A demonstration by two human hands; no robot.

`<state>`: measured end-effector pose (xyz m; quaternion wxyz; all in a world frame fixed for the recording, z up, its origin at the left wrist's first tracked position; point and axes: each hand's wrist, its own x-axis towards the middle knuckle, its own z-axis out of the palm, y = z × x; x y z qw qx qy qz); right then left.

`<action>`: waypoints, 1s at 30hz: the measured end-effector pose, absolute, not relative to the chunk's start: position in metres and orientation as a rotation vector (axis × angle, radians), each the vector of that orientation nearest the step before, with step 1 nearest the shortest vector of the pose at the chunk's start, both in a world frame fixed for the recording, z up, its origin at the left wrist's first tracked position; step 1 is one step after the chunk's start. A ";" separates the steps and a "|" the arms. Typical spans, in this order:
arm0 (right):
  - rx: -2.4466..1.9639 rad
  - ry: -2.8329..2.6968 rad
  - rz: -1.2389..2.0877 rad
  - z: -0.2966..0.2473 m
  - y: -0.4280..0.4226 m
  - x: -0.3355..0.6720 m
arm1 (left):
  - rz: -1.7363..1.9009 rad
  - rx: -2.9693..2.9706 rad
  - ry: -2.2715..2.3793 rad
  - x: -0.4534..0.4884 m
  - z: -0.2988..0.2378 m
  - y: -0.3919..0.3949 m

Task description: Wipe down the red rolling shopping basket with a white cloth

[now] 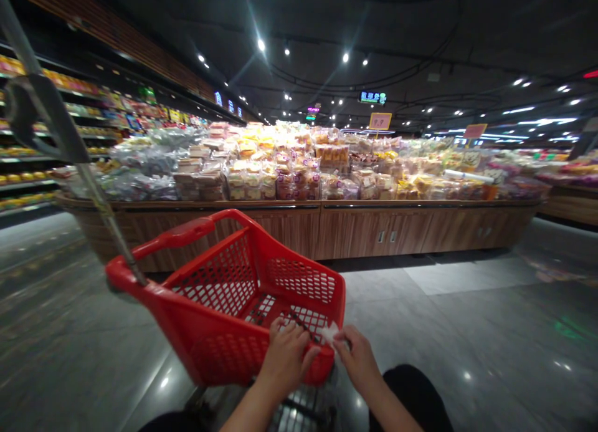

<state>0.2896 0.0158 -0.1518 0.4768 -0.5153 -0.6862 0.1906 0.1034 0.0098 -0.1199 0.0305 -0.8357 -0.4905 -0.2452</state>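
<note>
A red plastic shopping basket [219,307] on a wheeled frame stands tilted in front of me on the grey floor, with nothing visible inside it. My left hand [286,357] is curled over the basket's near rim and grips it. My right hand [357,359] is just beside it, its fingers pinched on a small white scrap [329,333] that lies at the rim. The basket's red handle [172,237] rises at the far left, and a grey metal pole [75,151] runs up from it.
A long wooden display counter [322,226] piled with bagged bread and pastries [289,164] crosses the aisle ahead. Stocked shelves [28,164] line the left wall. Yellow and red price signs [380,121] stand above the goods. Shiny tiled floor [467,320] spreads to the right.
</note>
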 end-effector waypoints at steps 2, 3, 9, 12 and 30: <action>-1.273 -1.642 0.419 -0.149 0.027 0.293 | -0.750 -2.577 -1.520 0.102 -0.119 0.008; -1.284 -1.618 0.397 -0.149 0.035 0.295 | -0.747 -2.576 -1.526 0.102 -0.118 0.008; -1.384 -1.372 0.394 -0.149 0.063 0.315 | -0.739 -2.581 -1.548 0.098 -0.116 0.002; -1.306 -1.337 0.405 -0.148 0.048 0.314 | -0.755 -2.602 -1.538 0.093 -0.115 -0.003; -1.132 -1.634 0.416 -0.164 -0.004 0.271 | -0.662 -2.717 -1.490 0.066 -0.109 -0.023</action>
